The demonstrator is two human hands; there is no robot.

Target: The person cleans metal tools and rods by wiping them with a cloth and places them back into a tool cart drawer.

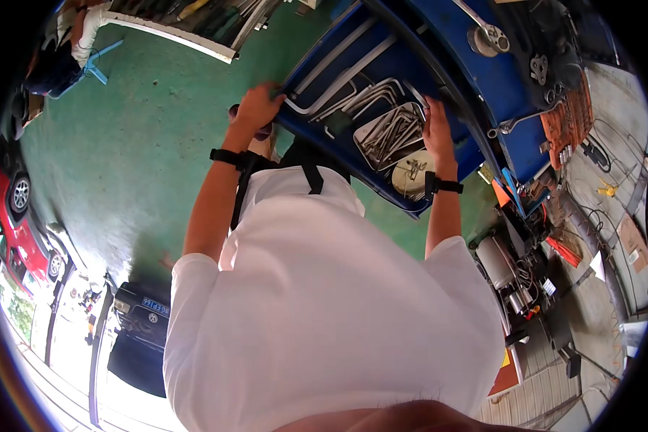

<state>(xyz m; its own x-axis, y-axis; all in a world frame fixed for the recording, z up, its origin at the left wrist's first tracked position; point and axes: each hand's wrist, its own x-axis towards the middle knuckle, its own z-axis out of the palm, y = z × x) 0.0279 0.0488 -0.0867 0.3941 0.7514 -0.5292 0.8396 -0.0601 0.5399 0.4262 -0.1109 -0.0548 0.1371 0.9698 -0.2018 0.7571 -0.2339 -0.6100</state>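
Note:
A blue drawer (371, 171) stands pulled out in front of me, holding several bent metal bars and L-shaped hex keys (373, 97). My left hand (258, 109) is closed on the drawer's left front edge, beside a large bent bar (353, 70). Inside the drawer, on the right, my right hand (437, 131) has its fingers together at the end of a silvery hex key (415, 93); part of the grip is hidden. Just left of that hand lies a white tray (362, 134) full of smaller hex keys. Nearer me sits a round cream dish (403, 189) with small keys in it.
On the blue cabinet top (475, 68) lie a ratchet (493, 36), sockets and an orange socket case (567, 122). Cables and equipment line the right wall. A tool tray (223, 52) stands at the far left. Cars and another person (54, 65) are on the left.

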